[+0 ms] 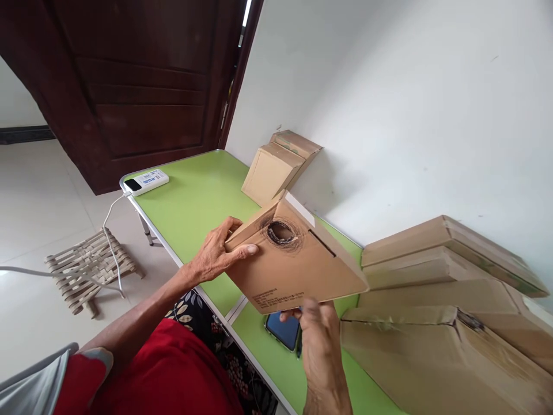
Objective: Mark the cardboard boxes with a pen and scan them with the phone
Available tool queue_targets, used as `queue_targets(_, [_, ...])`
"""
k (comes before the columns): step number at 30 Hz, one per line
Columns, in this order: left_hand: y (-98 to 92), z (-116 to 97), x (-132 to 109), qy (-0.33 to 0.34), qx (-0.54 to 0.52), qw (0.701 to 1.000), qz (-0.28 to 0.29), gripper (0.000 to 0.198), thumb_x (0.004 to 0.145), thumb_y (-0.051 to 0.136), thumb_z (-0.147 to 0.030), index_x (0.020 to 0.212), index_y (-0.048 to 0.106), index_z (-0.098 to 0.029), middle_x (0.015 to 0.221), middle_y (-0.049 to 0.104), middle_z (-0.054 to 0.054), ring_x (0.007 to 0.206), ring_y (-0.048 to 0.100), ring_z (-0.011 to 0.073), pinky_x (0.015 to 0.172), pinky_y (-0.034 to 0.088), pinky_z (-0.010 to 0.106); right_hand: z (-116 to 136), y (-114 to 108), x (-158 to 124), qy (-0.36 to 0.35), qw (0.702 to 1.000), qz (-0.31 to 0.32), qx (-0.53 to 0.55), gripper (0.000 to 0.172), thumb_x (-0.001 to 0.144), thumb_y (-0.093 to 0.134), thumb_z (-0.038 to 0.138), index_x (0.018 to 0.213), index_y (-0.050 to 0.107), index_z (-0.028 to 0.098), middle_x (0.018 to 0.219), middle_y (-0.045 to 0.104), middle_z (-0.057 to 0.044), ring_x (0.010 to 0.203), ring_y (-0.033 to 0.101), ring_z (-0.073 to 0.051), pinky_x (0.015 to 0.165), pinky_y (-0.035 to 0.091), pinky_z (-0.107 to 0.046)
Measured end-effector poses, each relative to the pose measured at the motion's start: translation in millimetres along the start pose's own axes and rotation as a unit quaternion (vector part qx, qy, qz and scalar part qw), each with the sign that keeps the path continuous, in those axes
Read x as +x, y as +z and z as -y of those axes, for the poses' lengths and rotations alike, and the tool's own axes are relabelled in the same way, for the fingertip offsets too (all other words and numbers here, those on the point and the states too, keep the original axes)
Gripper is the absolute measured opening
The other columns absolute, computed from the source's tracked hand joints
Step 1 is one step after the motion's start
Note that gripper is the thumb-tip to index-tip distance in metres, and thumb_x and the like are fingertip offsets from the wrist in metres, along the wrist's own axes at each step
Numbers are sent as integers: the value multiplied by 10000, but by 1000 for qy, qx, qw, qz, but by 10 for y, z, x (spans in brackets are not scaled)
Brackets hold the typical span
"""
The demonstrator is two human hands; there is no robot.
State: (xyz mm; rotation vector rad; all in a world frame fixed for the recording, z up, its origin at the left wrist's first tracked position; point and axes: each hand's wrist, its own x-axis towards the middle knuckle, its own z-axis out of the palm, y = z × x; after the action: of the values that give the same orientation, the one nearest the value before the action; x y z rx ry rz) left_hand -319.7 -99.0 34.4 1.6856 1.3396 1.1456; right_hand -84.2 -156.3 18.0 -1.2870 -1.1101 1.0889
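A brown cardboard box (298, 271) is held tilted above the green table. Its face has a round hole (281, 232) with dark scribbled marks around it, a dark slot and lines of small print. My left hand (220, 249) grips the box's left edge, thumb flat on the face and fingers curled behind. My right hand (319, 328) is closed at the box's lower edge, its slightly blurred thumb over the edge and fingers partly hidden beneath. A phone (283, 330) lies on the table just under the box, partly covered by it.
Several cardboard boxes (401, 334) are stacked at the right against the wall. Two more boxes (272, 167) lean at the back of the green table (194, 178). A white power bank (147, 181) with a cable sits at the far left corner. A woven stool (93, 268) stands on the floor.
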Motion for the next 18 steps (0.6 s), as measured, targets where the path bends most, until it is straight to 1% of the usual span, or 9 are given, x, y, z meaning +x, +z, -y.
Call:
queue_targets(2, [-27, -58, -61, -5, -7, 1000, 28, 620, 951, 594, -737, 1286, 596, -215, 1120, 741, 64, 979, 690, 269, 867, 532, 387, -60, -1, -13, 19, 999, -13, -35, 531, 779, 839, 646, 1064, 721, 213, 919, 752, -61, 613, 566, -181, 534, 507, -320])
queue_targets(3, [-54, -82, -89, -6, -13, 999, 47, 633, 962, 600, -715, 1355, 582, -218, 1201, 740, 86, 1055, 694, 290, 910, 539, 407, -99, -7, -13, 27, 999, -21, -28, 516, 806, 828, 619, 1099, 721, 208, 954, 758, -65, 653, 592, -188, 568, 521, -319])
queue_targets(4, [-85, -99, -113, -8, -21, 998, 66, 666, 967, 610, -698, 1432, 553, -225, 1308, 721, 109, 1156, 681, 315, 970, 540, 433, -140, -13, -12, 32, 999, -24, -9, 524, 833, 803, 619, 1147, 721, 208, 1017, 767, -73, 737, 636, -208, 633, 548, -328])
queue_targets(6, [-153, -104, -144, -19, -46, 993, 105, 767, 961, 642, -677, 1568, 468, -240, 1535, 606, 138, 1367, 594, 356, 1100, 508, 477, -226, -25, -7, 40, 999, -23, 25, 567, 867, 765, 633, 1245, 717, 214, 1192, 766, -95, 1004, 688, -264, 831, 579, -365])
queue_targets(7, [-182, -91, -147, -28, -71, 989, 126, 816, 962, 646, -672, 1619, 414, -248, 1613, 537, 142, 1427, 554, 365, 1136, 495, 488, -266, -28, -7, 49, 998, -19, 30, 584, 871, 761, 639, 1270, 719, 214, 1261, 756, -104, 1117, 677, -287, 921, 568, -386])
queue_targets(9, [-215, -41, -132, -49, -127, 979, 151, 877, 975, 625, -676, 1680, 323, -251, 1669, 472, 155, 1442, 554, 377, 1134, 512, 495, -331, -21, -13, 70, 997, 1, 25, 609, 866, 768, 645, 1290, 726, 210, 1340, 739, -114, 1225, 654, -315, 1021, 539, -419])
queue_targets(12, [-183, 62, -81, -58, -140, 981, 121, 877, 995, 597, -666, 1696, 297, -234, 1674, 466, 172, 1454, 548, 396, 1135, 514, 509, -357, 53, -21, 79, 996, 50, -5, 657, 864, 761, 661, 1340, 712, 211, 1409, 716, -124, 1289, 640, -335, 1087, 513, -445])
queue_targets(14, [-122, 114, -63, -46, -96, 991, 83, 845, 996, 605, -636, 1681, 334, -223, 1680, 463, 167, 1506, 487, 401, 1196, 455, 529, -309, 154, -1, 67, 996, 44, -37, 723, 846, 758, 695, 1377, 682, 210, 1430, 704, -136, 1310, 637, -342, 1089, 517, -450])
queue_targets(18, [-6, 133, -115, -25, -28, 998, 40, 783, 1011, 573, -595, 1663, 358, -217, 1650, 492, 164, 1476, 505, 386, 1229, 400, 552, -105, 410, 133, 80, 988, -81, -109, 940, 728, 795, 784, 1405, 603, 160, 1352, 717, -196, 1207, 689, -373, 976, 581, -478])
